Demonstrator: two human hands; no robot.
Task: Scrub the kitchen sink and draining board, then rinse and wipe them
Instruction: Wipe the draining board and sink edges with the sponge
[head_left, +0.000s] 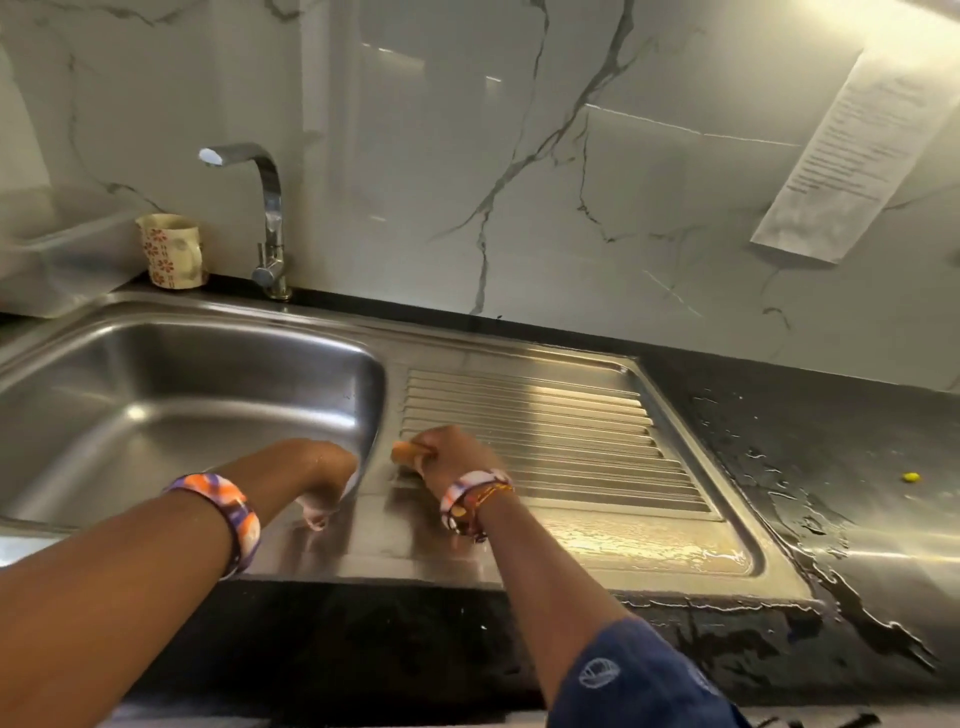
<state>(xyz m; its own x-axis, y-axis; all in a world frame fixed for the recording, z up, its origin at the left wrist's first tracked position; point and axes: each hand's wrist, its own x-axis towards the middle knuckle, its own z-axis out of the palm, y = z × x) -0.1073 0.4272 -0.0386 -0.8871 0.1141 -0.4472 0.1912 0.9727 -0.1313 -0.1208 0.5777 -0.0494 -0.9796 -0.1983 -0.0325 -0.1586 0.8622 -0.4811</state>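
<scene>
Right hand (447, 457) grips an orange scrubber (408, 451) on the draining board (571, 441); left hand (327, 480) rests curled, foamy, at the sink (156, 405) edge, grasp unclear; mug (171, 250), tap (267, 218) beyond; wet tabletop (831, 467) rightward

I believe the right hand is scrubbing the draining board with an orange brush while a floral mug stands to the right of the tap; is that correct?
Not quite: in the head view the floral mug stands left of the tap, not right. The right hand does hold the orange brush on the draining board.
</scene>
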